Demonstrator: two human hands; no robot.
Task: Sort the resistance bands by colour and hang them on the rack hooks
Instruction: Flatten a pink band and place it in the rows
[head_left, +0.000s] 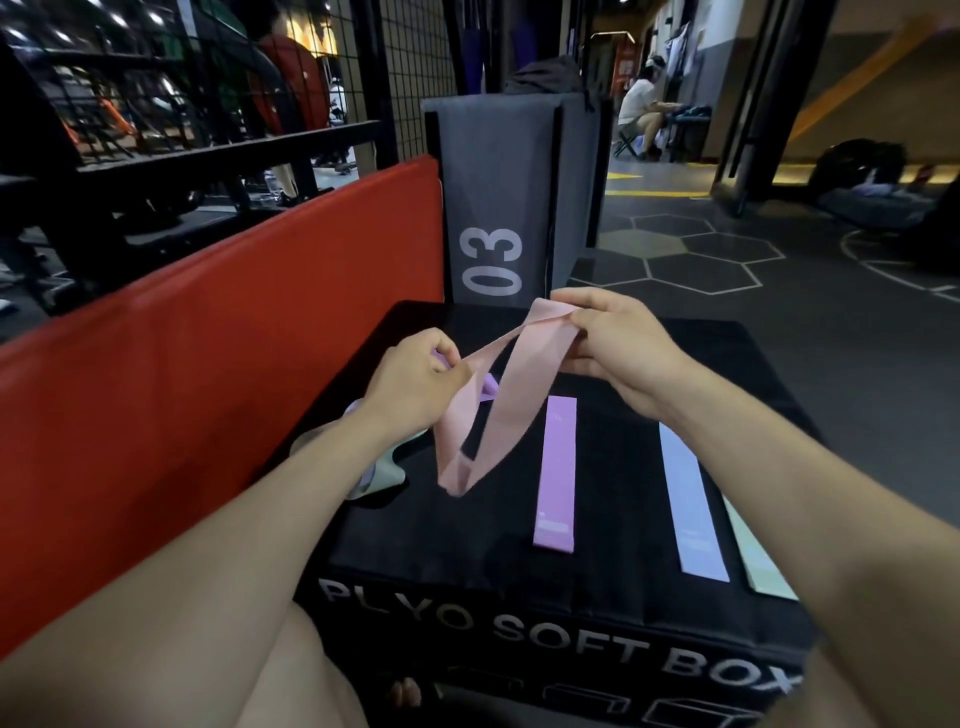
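A pink resistance band (496, 410) hangs twisted in a loop between both hands above a black plyo soft box (613, 613). My left hand (415, 379) pinches its left end and my right hand (608, 338) grips its upper right end. Flat on the box top lie a purple band (557, 473), a light blue band (691, 499) and a mint green band (763, 561), side by side. A small heap of mint and lilac bands (376, 475) sits under my left forearm, partly hidden.
A red padded box (208, 374) stands along the left. A grey box marked 03 (498, 208) is upright behind the black one. Black wire racking (208, 104) fills the upper left. A person sits far back at the upper right (641, 114). Dark floor lies to the right.
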